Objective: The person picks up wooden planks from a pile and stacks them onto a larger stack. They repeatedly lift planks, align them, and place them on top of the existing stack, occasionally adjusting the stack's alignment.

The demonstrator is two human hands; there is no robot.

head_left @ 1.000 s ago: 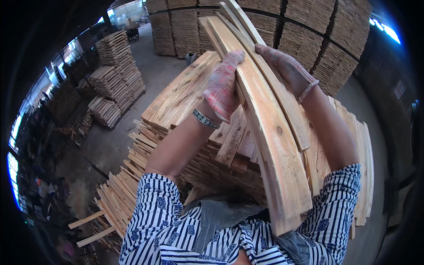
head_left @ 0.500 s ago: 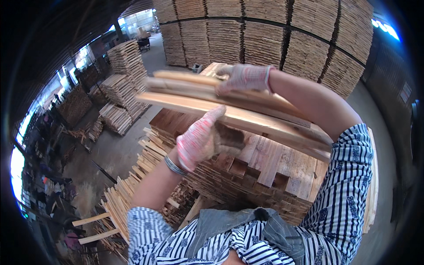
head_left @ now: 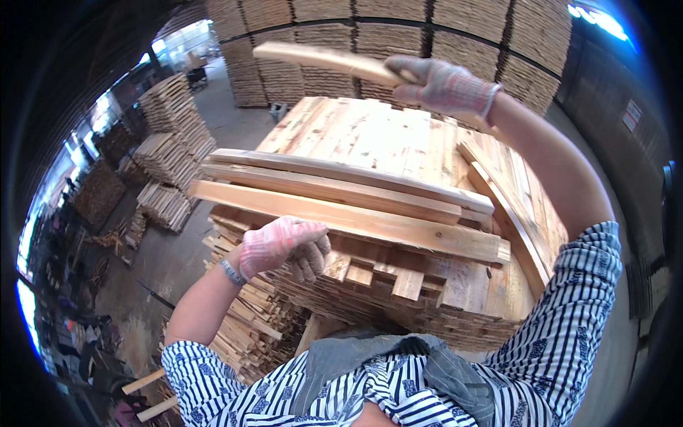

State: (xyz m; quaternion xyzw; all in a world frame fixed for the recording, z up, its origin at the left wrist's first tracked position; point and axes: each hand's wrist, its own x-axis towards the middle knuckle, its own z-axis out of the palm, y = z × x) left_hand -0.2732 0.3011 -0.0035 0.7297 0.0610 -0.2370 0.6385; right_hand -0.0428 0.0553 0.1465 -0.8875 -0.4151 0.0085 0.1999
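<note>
My right hand (head_left: 445, 85), in a red-and-grey knit glove, is raised at the far side, closed round one end of a pale wooden board (head_left: 320, 59). That board is in the air above the stack and points left. My left hand (head_left: 288, 249), in a pink-and-white glove with a grey palm, is at the near edge of the front loose board (head_left: 348, 220). Its thumb is stretched out and its fingers hang loosely bent, with nothing seen between them. Behind the front board lie a middle board (head_left: 334, 191) and a back board (head_left: 356, 171), roughly parallel, across the stack.
The large stack of planks (head_left: 356, 132) has an uneven near edge with gaps. Two boards (head_left: 509, 213) lie slanted on its right side. Loose sticks (head_left: 245, 320) are heaped at the lower left. Tall lumber stacks (head_left: 391, 50) stand behind, and more piles (head_left: 171, 153) at left.
The loose boards, lifted and blurred before, now rest across the stack. My right hand has moved up and away with one board. My left hand has shifted left and down from the boards.
</note>
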